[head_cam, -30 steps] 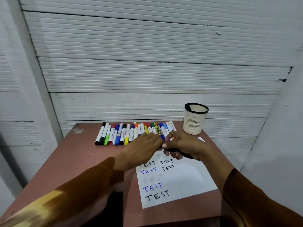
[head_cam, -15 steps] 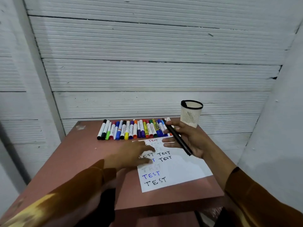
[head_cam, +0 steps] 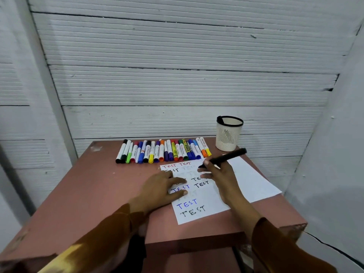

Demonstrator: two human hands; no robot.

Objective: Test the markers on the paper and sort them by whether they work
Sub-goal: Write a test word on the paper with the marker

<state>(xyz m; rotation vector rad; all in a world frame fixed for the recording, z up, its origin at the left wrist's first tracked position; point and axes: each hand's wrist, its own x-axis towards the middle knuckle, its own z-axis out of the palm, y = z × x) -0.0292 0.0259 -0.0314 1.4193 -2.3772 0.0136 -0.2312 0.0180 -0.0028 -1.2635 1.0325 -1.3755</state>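
Two hands: you have both over the paper [head_cam: 246, 180], apart from each other, your left flat, your right wrapped round a marker.
Table: the reddish table [head_cam: 82, 186] carries everything; its left part holds only the start of the row.
Marker row: the row of capped markers [head_cam: 163, 151] lies along the far edge, side by side, long axes running away from you, just beyond the top of the sheet.
Left hand: your left hand [head_cam: 161, 189] rests palm down on the left edge of the sheet, fingers straight and spread across the written words, pinning the paper.
Writing: several "TEST" words in red, black and blue run down the sheet, some faint; which marker made which you cannot tell.
Right hand: your right hand [head_cam: 218, 174] grips the black marker [head_cam: 224, 157] in a writing hold near its tip.
Marker axis: its long axis slants from the tip at lower left, just at the upper part of the sheet, up to the tail at upper right, pointing toward the cup.
Tip contact: whether the tip touches the paper is too fine to tell.
Deciding relation: the free space on the sheet lies to the right of your right hand, so that hand is the nearer one to write there.
Cup: the white mesh cup [head_cam: 228, 137] stands at the far right corner, just beyond the marker's tail; you cannot see inside.
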